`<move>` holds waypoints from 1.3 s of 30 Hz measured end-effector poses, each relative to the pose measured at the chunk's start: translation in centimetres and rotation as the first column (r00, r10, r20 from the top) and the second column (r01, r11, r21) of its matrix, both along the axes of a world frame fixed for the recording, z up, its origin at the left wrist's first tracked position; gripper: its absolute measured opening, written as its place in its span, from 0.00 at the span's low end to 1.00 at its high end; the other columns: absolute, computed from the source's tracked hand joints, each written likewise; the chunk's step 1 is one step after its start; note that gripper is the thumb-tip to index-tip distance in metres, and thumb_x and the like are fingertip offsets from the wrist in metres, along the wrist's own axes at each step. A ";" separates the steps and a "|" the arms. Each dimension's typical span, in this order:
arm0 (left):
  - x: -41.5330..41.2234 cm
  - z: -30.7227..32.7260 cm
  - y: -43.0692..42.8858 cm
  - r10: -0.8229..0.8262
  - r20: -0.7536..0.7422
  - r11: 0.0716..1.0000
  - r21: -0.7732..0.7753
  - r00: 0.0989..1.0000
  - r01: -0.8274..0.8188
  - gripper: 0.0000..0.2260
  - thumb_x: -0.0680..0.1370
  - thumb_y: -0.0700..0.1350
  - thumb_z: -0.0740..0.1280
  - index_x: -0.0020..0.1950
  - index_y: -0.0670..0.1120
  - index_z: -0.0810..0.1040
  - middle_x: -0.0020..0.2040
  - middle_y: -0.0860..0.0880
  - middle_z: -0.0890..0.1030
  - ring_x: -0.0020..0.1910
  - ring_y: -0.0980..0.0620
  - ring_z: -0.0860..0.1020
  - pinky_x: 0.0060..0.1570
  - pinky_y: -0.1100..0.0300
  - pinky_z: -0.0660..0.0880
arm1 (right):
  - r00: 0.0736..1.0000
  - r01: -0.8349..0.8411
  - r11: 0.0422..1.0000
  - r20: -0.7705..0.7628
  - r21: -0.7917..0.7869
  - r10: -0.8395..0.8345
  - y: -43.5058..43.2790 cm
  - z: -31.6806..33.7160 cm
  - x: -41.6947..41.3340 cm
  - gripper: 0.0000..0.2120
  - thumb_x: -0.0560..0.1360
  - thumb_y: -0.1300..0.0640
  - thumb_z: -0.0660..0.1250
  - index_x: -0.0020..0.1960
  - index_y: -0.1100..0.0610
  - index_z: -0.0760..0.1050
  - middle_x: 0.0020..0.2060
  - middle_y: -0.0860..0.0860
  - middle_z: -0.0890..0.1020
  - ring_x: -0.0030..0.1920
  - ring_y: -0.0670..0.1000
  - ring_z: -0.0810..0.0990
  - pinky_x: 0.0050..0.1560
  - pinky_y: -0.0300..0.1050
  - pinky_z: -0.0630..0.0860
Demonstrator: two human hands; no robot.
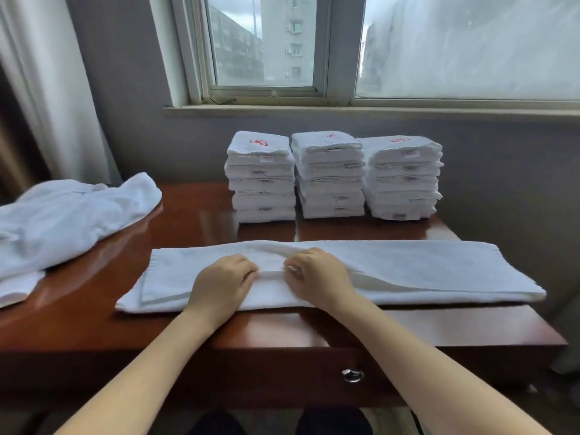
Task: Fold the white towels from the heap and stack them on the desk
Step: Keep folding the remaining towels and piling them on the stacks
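You've got the towel (423,268) laid lengthwise across the front of the desk (282,328), doubled into a long strip, w/ both hands side by side at its middle. Left hand (222,277) and right hand (317,271) each have fingers curled down onto the edge of the upper layer, knuckles close together. It reads as a pinch on that edge, though the fingertips are tucked out of sight, so they may only be pressing.

Handling: it's terry cloth, so light, soft, no stiffness at all. It'll sag and drape wherever you don't support it, and the layers can slide apart, esp. on that glossy desk top. There's a loose, lifted flap just right of your right wrist, so smooth that flat before the next fold. Best hold, imo: pinch both layers together at the two corners of one short end, not the middle, and carry end to end.

The unfolded heap (72,211) sits at the desk's left. Three stacks (329,174) stand at the back, just beside each other, approx. equal in height.
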State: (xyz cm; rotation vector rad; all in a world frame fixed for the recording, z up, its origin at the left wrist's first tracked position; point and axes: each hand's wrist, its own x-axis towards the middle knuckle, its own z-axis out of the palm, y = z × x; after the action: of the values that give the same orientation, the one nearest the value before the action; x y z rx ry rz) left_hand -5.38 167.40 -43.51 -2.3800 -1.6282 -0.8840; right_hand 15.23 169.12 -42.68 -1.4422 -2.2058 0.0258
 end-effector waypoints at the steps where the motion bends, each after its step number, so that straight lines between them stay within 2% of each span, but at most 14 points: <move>1: -0.1 0.1 0.2 -0.009 -0.011 1.000 -0.002 1.000 0.009 0.04 0.79 0.43 0.68 0.49 0.46 0.83 0.48 0.51 0.82 0.50 0.46 0.80 0.43 0.52 0.76 | 1.000 0.003 1.000 0.025 -0.005 -0.002 0.3 0.2 -0.1 0.12 0.77 0.54 0.63 0.56 0.51 0.82 0.52 0.49 0.83 0.56 0.53 0.77 0.50 0.48 0.76; 4: -0.5 0.5 0.6 -0.020 -0.007 1.000 -0.004 1.000 0.020 0.05 0.80 0.42 0.66 0.51 0.44 0.81 0.48 0.47 0.82 0.49 0.43 0.80 0.44 0.48 0.76 | 0.986 0.006 0.999 0.167 0.047 -0.014 1.1 1.1 -0.4 0.10 0.77 0.56 0.61 0.53 0.51 0.80 0.49 0.48 0.82 0.54 0.54 0.77 0.45 0.47 0.75; 8: -2.3 1.9 0.6 -0.023 0.050 0.989 0.149 0.999 0.016 0.06 0.80 0.43 0.64 0.49 0.43 0.80 0.43 0.47 0.80 0.43 0.43 0.80 0.36 0.48 0.77 | 0.996 -0.074 0.987 0.058 0.141 0.066 1.0 3.1 -0.7 0.06 0.77 0.53 0.64 0.49 0.50 0.80 0.42 0.45 0.81 0.45 0.53 0.80 0.39 0.46 0.74; 11: -3.8 2.2 -0.2 -0.096 0.018 0.989 0.116 0.995 0.094 0.11 0.76 0.49 0.59 0.46 0.47 0.80 0.40 0.52 0.79 0.40 0.47 0.79 0.36 0.51 0.76 | 0.972 -0.169 0.984 0.160 -0.051 0.175 0.4 3.8 -1.2 0.09 0.74 0.41 0.66 0.46 0.45 0.78 0.34 0.42 0.75 0.39 0.48 0.77 0.35 0.41 0.66; 13: -4.6 1.7 -0.6 -0.125 -0.017 0.992 0.031 0.992 0.125 0.12 0.74 0.54 0.59 0.44 0.50 0.80 0.40 0.55 0.77 0.39 0.50 0.78 0.36 0.53 0.75 | 0.964 -0.164 0.973 0.184 -0.162 0.193 0.2 3.2 -1.6 0.14 0.74 0.35 0.64 0.44 0.44 0.77 0.33 0.41 0.75 0.36 0.44 0.73 0.34 0.41 0.65; 15: -5.3 1.0 -0.9 -0.088 0.053 0.996 -0.020 0.995 0.089 0.14 0.75 0.57 0.58 0.44 0.52 0.79 0.40 0.56 0.77 0.39 0.55 0.77 0.38 0.55 0.74 | 0.981 -0.155 0.974 0.094 -0.164 0.172 0.4 2.8 -2.1 0.12 0.76 0.39 0.63 0.45 0.46 0.78 0.35 0.42 0.77 0.36 0.44 0.72 0.35 0.41 0.65; 19: -6.8 0.8 -0.7 0.087 0.263 0.996 0.006 0.961 -0.092 0.14 0.78 0.57 0.57 0.47 0.53 0.79 0.42 0.57 0.77 0.38 0.61 0.74 0.39 0.58 0.72 | 0.988 -0.157 0.980 -0.013 -0.125 0.157 1.2 2.7 -4.4 0.07 0.77 0.49 0.62 0.48 0.44 0.79 0.36 0.41 0.78 0.37 0.45 0.73 0.32 0.38 0.64; 21: -8.3 0.9 -0.4 0.210 0.289 0.977 -0.026 0.934 -0.211 0.06 0.79 0.51 0.62 0.47 0.55 0.78 0.42 0.57 0.77 0.38 0.61 0.74 0.38 0.58 0.71 | 0.980 -0.196 0.976 -0.045 -0.093 0.192 1.7 2.8 -5.9 0.08 0.77 0.51 0.63 0.50 0.45 0.80 0.39 0.41 0.78 0.38 0.44 0.72 0.35 0.39 0.67; 23: -9.8 1.0 -0.2 0.339 0.276 0.941 -0.105 0.899 -0.323 0.04 0.78 0.47 0.64 0.48 0.57 0.77 0.44 0.58 0.76 0.41 0.58 0.76 0.39 0.58 0.70 | 0.966 -0.248 0.967 -0.084 -0.064 0.242 2.1 2.8 -7.5 0.08 0.77 0.53 0.64 0.51 0.46 0.81 0.41 0.40 0.78 0.40 0.42 0.71 0.40 0.42 0.72; 25: -11.5 1.0 -0.2 0.452 0.228 0.888 -0.205 0.862 -0.412 0.06 0.78 0.48 0.64 0.54 0.55 0.76 0.50 0.57 0.77 0.47 0.54 0.77 0.43 0.57 0.71 | 0.951 -0.297 0.953 -0.113 -0.058 0.289 2.3 2.8 -9.2 0.07 0.77 0.52 0.64 0.51 0.46 0.81 0.41 0.39 0.77 0.43 0.41 0.71 0.44 0.43 0.75; 28: -13.0 0.8 0.0 0.563 0.123 0.793 -0.359 0.817 -0.492 0.15 0.78 0.51 0.64 0.65 0.51 0.73 0.61 0.52 0.76 0.58 0.49 0.76 0.53 0.54 0.73 | 0.937 -0.348 0.931 -0.073 -0.111 0.342 2.2 2.5 -11.5 0.07 0.77 0.50 0.65 0.52 0.46 0.81 0.41 0.40 0.78 0.47 0.44 0.75 0.44 0.43 0.75; 30: -13.5 0.7 0.3 0.588 0.131 0.763 -0.419 0.799 -0.493 0.19 0.78 0.52 0.65 0.68 0.50 0.70 0.63 0.51 0.76 0.61 0.48 0.76 0.57 0.54 0.73 | 0.933 -0.355 0.921 -0.006 -0.161 0.359 2.1 2.2 -12.5 0.08 0.75 0.50 0.66 0.52 0.47 0.81 0.42 0.41 0.78 0.48 0.45 0.77 0.45 0.42 0.75; 34: -14.1 0.9 1.6 0.623 0.243 0.734 -0.510 0.743 -0.449 0.24 0.78 0.52 0.67 0.71 0.49 0.67 0.58 0.54 0.77 0.59 0.50 0.77 0.60 0.52 0.72 | 0.936 -0.340 0.928 0.039 -0.151 0.350 2.0 1.6 -13.1 0.09 0.73 0.51 0.66 0.51 0.46 0.82 0.41 0.41 0.75 0.47 0.46 0.77 0.53 0.43 0.71; 39: -13.9 0.8 3.0 0.583 0.307 0.768 -0.511 0.753 -0.386 0.23 0.78 0.49 0.66 0.72 0.51 0.65 0.55 0.53 0.75 0.56 0.49 0.77 0.55 0.53 0.73 | 0.940 -0.339 0.930 -0.012 -0.143 0.340 2.3 1.4 -12.8 0.09 0.74 0.50 0.65 0.51 0.45 0.81 0.39 0.40 0.76 0.44 0.42 0.76 0.57 0.44 0.68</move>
State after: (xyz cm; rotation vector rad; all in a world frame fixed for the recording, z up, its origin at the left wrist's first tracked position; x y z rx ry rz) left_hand -19.26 170.41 -42.75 -1.8225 -2.7203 -1.1082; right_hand 2.39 171.44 -41.24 -1.1130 -2.4823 0.2992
